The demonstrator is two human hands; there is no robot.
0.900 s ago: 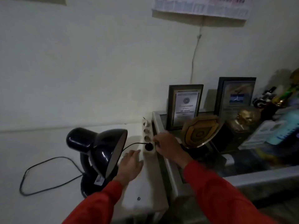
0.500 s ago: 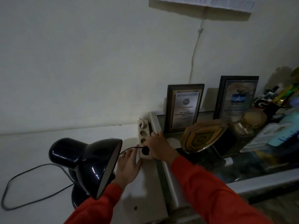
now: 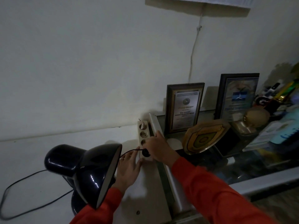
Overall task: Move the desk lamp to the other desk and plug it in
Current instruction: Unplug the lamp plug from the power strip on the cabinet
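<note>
Closest in, two red sleeves [image 3: 218, 196] reach forward over the white tabletop [image 3: 32, 152]. The black desk lamp [image 3: 90, 172] stands on that tabletop just left of the power strip [image 3: 143, 136], its glossy shade tilted and opening toward the strip, its base [image 3: 77, 202] low behind the left sleeve. A small pale label shows under the shade near the left wrist, too small to read. The lamp's black cord [image 3: 24, 191] loops away on the tabletop, well left of the strip.

The left hand [image 3: 128, 168] lies flat beside the strip's near end, fingers [image 3: 131, 156] spread and extended, holding nothing, fingertips touching the strip's left edge. The right hand [image 3: 157, 147] comes down on the strip's near end, fingers curled around the black plug [image 3: 145, 153], which sits at the nearest socket; how deep it is seated I cannot tell. The thin black lead runs from the plug leftward under the lamp shade.

Beyond the plug, two sockets on the strip stand open, and a white plug sits in the farthest one. Right of the strip, on the glass-topped desk [image 3: 267, 180], a shield-shaped plaque [image 3: 205, 138] leans, with a golden bust [image 3: 252, 120] further right. Behind them two framed certificates [image 3: 185, 109] stand against the wall; their print is blurred and unreadable. A white cable [image 3: 193, 52] climbs the wall above the strip.
</note>
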